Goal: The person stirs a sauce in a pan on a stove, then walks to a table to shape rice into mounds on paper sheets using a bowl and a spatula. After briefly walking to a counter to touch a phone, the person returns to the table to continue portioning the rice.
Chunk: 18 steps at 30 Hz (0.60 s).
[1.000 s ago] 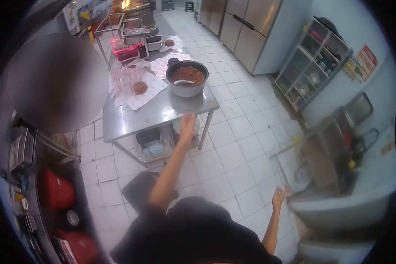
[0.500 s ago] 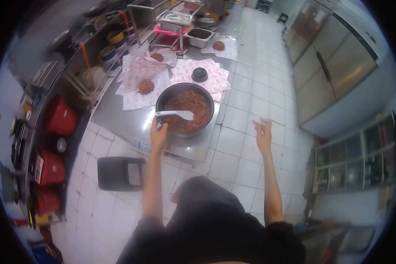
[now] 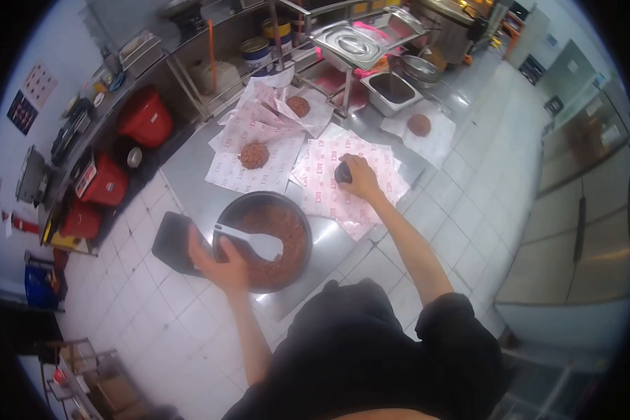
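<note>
Beyond the pot, a black bowl was clasped by the right hand over printed paper. Beside the pot, the left hand was held spread-fingered, perhaps for steadying. Inside the pot, a paddle was laid, probably for easy reach.

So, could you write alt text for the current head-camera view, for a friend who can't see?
A person's right hand grips a small dark bowl over printed paper sheets on a metal table. The open left hand is at the edge of a pot of brown food with a white paddle; three brown mounds sit on paper beyond.
</note>
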Each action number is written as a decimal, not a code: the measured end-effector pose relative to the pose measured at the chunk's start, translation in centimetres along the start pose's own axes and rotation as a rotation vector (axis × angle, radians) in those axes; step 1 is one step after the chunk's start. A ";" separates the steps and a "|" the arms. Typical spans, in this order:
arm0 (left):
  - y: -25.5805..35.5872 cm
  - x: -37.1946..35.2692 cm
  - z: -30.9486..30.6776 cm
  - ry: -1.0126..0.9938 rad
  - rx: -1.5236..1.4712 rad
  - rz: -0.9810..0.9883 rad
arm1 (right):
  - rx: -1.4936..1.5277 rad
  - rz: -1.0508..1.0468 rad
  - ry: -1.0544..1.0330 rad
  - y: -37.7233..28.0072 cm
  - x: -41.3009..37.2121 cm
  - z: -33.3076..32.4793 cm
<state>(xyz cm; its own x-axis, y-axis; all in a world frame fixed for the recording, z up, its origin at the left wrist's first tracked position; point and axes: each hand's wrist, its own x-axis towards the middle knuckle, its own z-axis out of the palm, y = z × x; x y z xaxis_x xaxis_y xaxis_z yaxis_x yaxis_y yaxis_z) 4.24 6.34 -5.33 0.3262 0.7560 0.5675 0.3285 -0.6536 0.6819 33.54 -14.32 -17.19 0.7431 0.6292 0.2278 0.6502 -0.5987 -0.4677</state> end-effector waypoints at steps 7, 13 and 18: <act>10.6 -6.3 14.1 -0.536 -0.249 0.108 | 0.231 -0.163 -0.013 1.9 0.2 -1.6; 10.6 -9.7 20.9 -0.778 0.051 -0.134 | 0.458 -0.292 -0.120 3.2 0.6 -3.9; 12.4 -10.1 24.1 -0.708 0.060 -0.119 | 0.572 -0.326 -0.267 3.9 1.6 -5.2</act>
<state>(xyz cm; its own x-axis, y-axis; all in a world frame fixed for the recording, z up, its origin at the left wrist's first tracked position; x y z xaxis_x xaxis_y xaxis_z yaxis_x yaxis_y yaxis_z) 26.40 -10.32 -13.76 0.7748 0.6308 0.0415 0.4392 -0.5843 0.6825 38.13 -18.22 -14.22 0.4135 0.8756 0.2497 0.5938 -0.0513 -0.8030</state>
